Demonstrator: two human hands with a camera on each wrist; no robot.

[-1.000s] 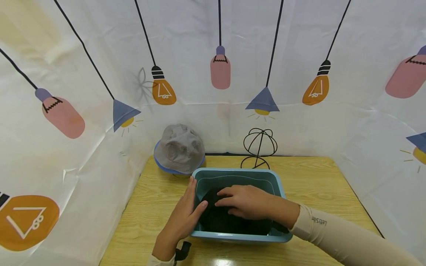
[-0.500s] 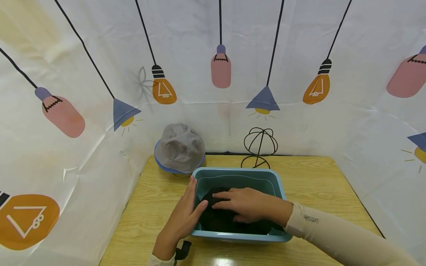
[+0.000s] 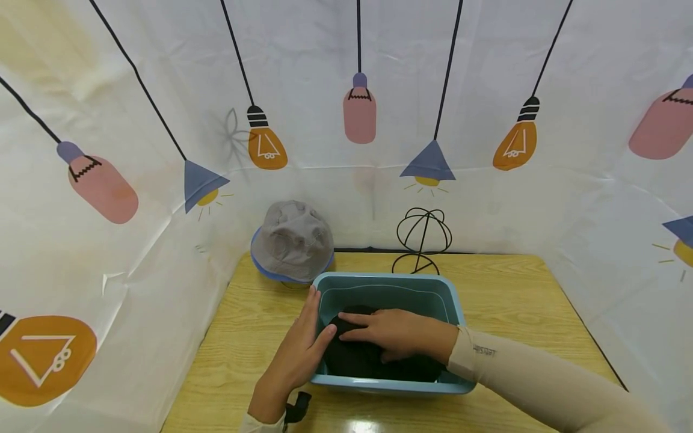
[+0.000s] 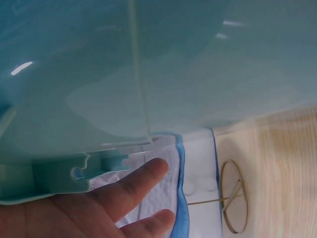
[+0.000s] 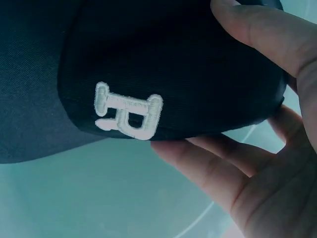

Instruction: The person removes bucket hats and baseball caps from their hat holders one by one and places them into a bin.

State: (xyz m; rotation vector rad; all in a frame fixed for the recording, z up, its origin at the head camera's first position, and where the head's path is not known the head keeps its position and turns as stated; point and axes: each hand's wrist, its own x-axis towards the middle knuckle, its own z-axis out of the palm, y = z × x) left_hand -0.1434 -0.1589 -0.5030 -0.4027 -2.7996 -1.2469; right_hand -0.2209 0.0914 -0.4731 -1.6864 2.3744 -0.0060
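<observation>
A pale blue plastic bin [image 3: 449,294] stands on the table in front of me, with a black baseball cap [image 3: 352,361] lying inside. The right wrist view shows a white letter R stitched on this cap [image 5: 188,64]. My right hand [image 3: 390,334] reaches into the bin over its right side and grips the cap, thumb on one face and fingers beneath the other edge. My left hand [image 3: 295,349] rests along the bin's left rim, fingers straight, thumb laid over toward the inside. From below the rim, the left wrist view shows the fingers [image 4: 133,188] extended.
Behind the bin to the left, a grey bucket hat with a blue edge [image 3: 295,240] sits on a wire stand. A bare black wire hat stand [image 3: 425,240] is behind the bin to the right. The wooden table [image 3: 503,288] meets a lamp-patterned white backdrop [image 3: 325,180].
My right hand has moved a little left across the cap in the bin, its forearm following. My left hand and the bin have stayed in place.
</observation>
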